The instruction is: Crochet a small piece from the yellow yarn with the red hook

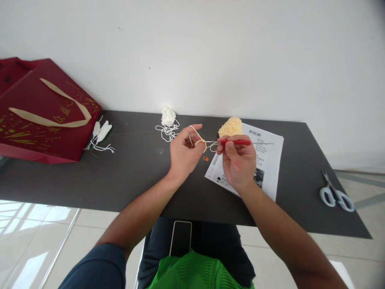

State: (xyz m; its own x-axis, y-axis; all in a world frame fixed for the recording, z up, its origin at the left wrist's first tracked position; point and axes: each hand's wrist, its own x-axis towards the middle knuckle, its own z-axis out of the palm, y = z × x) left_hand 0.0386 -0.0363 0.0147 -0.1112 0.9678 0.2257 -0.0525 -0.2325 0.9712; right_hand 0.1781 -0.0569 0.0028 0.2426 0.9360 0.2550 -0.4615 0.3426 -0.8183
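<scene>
My left hand (185,151) is closed in a pinch on pale yellow yarn (196,129), which runs over the raised index finger and loops near the thumb. In my right hand (239,160) is a crochet hook (240,142) with a red handle, held level; its metal shaft points left to the yarn at my left fingertips. Whether the hook's tip sits inside a loop is too small to tell. Just behind my right hand lies a pale yellow ball of yarn (231,127). An orange stitch marker (205,159) rests on the table below the hands.
Printed sheets (270,160) lie under my right hand on the dark table (135,176). White yarn (168,116) is at the back, small white crocheted pieces (104,131) beside a red gift bag (51,108) at left. Scissors (335,192) lie far right. A phone (181,237) rests on my lap.
</scene>
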